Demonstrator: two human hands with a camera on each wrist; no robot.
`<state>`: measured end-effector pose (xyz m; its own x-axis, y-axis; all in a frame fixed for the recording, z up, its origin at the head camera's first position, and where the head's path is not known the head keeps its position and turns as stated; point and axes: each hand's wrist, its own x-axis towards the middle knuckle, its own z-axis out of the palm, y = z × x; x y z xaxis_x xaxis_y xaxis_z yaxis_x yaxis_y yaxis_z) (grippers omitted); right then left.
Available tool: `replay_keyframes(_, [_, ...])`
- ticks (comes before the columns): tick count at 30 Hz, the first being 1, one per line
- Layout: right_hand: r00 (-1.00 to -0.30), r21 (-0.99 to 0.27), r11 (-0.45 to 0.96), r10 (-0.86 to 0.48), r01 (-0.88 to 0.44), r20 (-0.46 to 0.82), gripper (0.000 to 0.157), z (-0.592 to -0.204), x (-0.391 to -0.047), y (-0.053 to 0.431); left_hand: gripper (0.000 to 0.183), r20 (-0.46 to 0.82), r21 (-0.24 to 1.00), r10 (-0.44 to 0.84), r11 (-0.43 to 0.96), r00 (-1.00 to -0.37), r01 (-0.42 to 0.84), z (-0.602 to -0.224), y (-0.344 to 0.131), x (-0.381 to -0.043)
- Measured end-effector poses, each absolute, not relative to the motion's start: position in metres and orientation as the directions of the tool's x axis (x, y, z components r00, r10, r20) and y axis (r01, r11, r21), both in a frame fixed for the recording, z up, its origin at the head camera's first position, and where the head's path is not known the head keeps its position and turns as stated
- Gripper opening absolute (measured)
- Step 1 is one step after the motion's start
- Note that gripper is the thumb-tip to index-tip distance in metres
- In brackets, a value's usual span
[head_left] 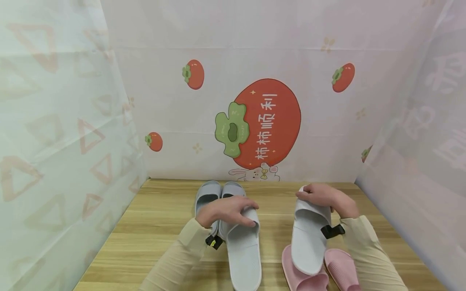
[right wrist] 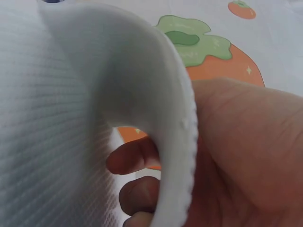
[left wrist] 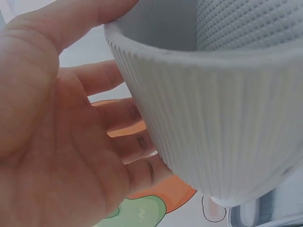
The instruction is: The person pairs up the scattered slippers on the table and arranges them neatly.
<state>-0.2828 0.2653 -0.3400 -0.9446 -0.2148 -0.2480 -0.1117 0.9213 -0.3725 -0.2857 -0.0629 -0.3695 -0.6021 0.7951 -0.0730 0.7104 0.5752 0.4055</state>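
Note:
Two white slippers with ribbed straps are in my hands. My left hand (head_left: 230,210) holds one slipper (head_left: 244,254) around its strap, the thumb near the opening edge; close up in the left wrist view, the fingers lie along the strap's (left wrist: 218,113) outer side. Farther right, my right hand (head_left: 323,195) grips the other slipper (head_left: 308,242) at the toe end, its sole partly over a pink slipper (head_left: 306,281). Fingertips show past the strap's (right wrist: 177,118) edge in the right wrist view. Whether the left slipper touches the table cannot be told.
A pair of grey-blue slippers (head_left: 208,191) stands side by side at the back, partly hidden by my left hand. A second pink slipper (head_left: 340,264) lies by my right forearm. The wood-grain table (head_left: 145,234) is bounded by printed cloth walls (head_left: 174,109) at back and sides.

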Motion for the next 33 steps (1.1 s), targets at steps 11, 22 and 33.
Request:
replay_keyframes(11, [-0.949, -0.365, 0.926, -0.198, -0.099, -0.245, 0.057, -0.348, -0.290, 0.249, 0.055, -0.055, 0.400, 0.818, 0.543, -0.572, 0.738, -0.365, -0.049, -0.290])
replay_keyframes(22, [-0.946, -0.352, 0.927, -0.222, -0.130, -0.235, 0.054, -0.354, -0.297, 0.234, 0.039, -0.051, 0.431, 0.863, 0.473, -0.502, 0.769, -0.362, -0.035, -0.290])
replay_keyframes(33, [-0.944, -0.367, 0.919, -0.239, -0.144, -0.228, 0.053, -0.351, -0.299, 0.224, 0.039, -0.056, 0.432, 0.869, 0.465, -0.491, 0.773, -0.363, -0.032, -0.294])
